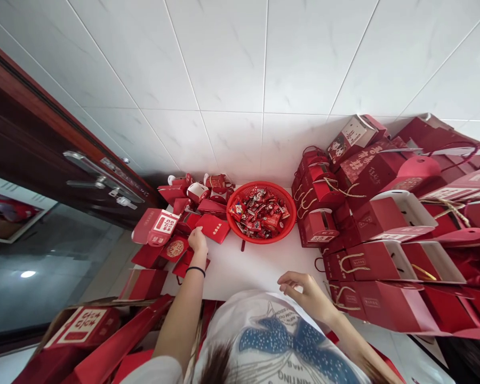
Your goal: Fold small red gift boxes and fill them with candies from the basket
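Note:
My left hand (pixel 198 241), with a dark band at the wrist, is at the red boxes left of the basket. Its fingers are bent against the edge of a flat red box with gold writing (pixel 215 228); the fingertips are partly hidden. My right hand (pixel 302 288) hovers over the white table's front right part, fingers loosely curved and apart, holding nothing. Between and beyond the hands, a round red basket (pixel 292 224) holds many small red-wrapped packets (pixel 262 213). A round-patterned red box (pixel 175 248) lies just left of my left hand.
Many red gift boxes with rope handles (pixel 378 261) are stacked on the right. More boxes (pixel 84 326) stand at lower left. A tiled wall (pixel 240 133) rises behind the table (pixel 240 272); a dark door (pixel 36 133) is at left.

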Demonstrator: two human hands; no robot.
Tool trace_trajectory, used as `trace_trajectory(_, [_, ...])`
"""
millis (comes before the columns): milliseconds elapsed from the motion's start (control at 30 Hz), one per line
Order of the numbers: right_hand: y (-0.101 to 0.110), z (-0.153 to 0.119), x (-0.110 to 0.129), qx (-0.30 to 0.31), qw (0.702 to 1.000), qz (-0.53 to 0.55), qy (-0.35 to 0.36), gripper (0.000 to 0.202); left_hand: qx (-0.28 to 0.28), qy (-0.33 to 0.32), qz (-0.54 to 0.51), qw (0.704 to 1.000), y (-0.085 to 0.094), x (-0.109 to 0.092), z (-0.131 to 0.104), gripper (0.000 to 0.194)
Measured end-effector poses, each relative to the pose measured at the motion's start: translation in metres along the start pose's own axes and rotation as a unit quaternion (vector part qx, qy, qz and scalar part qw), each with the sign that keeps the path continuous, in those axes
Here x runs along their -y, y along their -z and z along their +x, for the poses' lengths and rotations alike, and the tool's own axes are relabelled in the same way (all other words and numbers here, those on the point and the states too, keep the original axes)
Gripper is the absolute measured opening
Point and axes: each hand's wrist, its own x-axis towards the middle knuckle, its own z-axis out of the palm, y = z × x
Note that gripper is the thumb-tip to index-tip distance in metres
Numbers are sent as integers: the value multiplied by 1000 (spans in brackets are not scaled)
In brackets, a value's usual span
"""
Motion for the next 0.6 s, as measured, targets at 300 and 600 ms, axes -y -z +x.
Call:
trace_trajectory(300, [-28,51,1,15,980,192,-57,47,54,182,-233,954,32,-53,-62,16])
trace_trajectory(600, [-15,75,36,43,934,315,-163,68,339,-207,-104,912,51,-71,-164,23])
